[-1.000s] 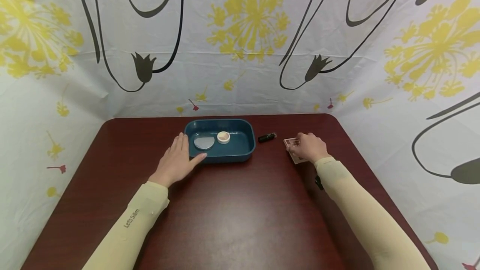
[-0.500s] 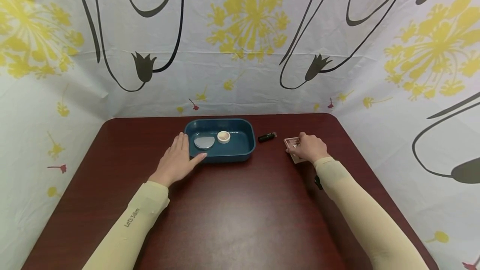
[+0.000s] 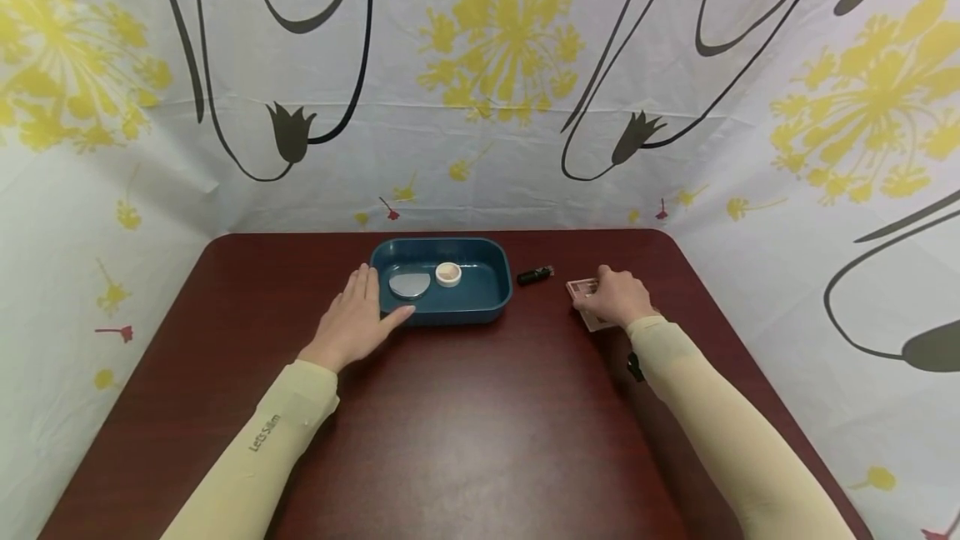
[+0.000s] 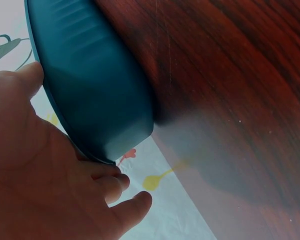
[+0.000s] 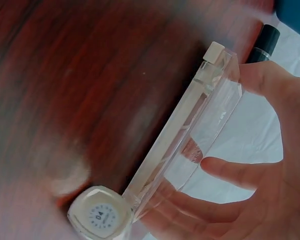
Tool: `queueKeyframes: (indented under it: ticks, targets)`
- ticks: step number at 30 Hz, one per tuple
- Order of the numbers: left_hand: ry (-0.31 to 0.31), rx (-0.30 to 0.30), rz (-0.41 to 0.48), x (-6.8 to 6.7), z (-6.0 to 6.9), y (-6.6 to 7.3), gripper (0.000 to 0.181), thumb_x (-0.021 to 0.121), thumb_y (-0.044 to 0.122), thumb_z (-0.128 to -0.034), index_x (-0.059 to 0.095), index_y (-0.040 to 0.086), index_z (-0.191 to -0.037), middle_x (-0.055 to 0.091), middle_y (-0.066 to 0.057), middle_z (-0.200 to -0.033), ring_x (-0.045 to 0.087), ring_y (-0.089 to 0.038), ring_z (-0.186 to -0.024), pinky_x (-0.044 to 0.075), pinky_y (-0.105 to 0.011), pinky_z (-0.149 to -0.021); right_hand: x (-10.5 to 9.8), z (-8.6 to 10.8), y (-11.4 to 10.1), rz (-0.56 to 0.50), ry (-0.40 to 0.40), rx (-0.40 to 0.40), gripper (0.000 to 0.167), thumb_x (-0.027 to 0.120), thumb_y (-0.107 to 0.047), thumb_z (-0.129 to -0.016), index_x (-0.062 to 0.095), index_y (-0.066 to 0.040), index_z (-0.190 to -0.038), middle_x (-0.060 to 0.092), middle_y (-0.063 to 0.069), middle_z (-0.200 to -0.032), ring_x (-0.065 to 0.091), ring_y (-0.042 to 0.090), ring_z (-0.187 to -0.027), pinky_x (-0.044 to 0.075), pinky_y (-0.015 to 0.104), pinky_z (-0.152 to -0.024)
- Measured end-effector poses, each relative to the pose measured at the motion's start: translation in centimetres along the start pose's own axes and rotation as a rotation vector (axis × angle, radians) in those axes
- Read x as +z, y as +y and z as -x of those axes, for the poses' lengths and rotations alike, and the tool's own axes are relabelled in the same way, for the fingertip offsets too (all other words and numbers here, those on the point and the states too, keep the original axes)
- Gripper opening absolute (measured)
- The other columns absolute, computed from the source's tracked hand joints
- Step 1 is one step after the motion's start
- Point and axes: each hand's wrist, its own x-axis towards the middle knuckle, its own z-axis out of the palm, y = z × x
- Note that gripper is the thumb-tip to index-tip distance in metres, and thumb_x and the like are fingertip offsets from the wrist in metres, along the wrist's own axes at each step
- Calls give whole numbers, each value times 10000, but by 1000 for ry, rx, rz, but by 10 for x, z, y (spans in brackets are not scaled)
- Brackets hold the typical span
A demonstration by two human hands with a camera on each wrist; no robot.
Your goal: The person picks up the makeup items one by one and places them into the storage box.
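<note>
My left hand (image 3: pixel 350 322) lies with straight fingers along the left end of a blue tray (image 3: pixel 480 317). In the left wrist view its thumb touches the rim of the tray (image 4: pixel 97 75). Inside the tray are a round white pot (image 3: pixel 447 274) and a pale half-round piece (image 3: pixel 409 285). To the right, my right hand (image 3: pixel 617 297) grips an eyeshadow palette (image 3: pixel 582 288) on the table, partly covering it. In the right wrist view the palette's clear case (image 5: pixel 210 107) stands out, with thumb and fingers at its edges.
A small black tube (image 3: pixel 534 276) lies between the tray and the palette. In the right wrist view a pale-capped container marked 04 (image 5: pixel 101 215) stands at the palette's lower end. Patterned cloth (image 3: pixel 480 165) hangs behind the dark red table (image 3: pixel 465 423).
My right hand has shifted slightly on the palette, its thumb now at the left edge. The left hand and the tray stay where they were.
</note>
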Motion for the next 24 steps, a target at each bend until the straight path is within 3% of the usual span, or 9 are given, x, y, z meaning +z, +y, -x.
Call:
queueKeyframes:
  ticks: [10, 24]
  targets:
    - [12, 6, -7, 0, 1, -1, 1091, 433, 737, -936, 53, -53, -1586, 18, -250, -1655, 51, -420, -1517, 178, -584, -1176, -18, -4, -22, 2, 52, -49, 672, 710, -493, -815, 576, -17, -1269, 602, 193, -944, 586, 350, -774, 513, 494, -649]
    - [4, 5, -3, 1, 0, 0, 1081, 429, 728, -945, 47, -55, -1584, 11, -251, -1655, 43, -416, -1518, 170, -578, -1181, -50, -5, -103, -33, 105, -164, 677, 722, -515, -812, 584, -68, -1301, 564, 180, -1053, 538, 339, -893, 518, 514, -719]
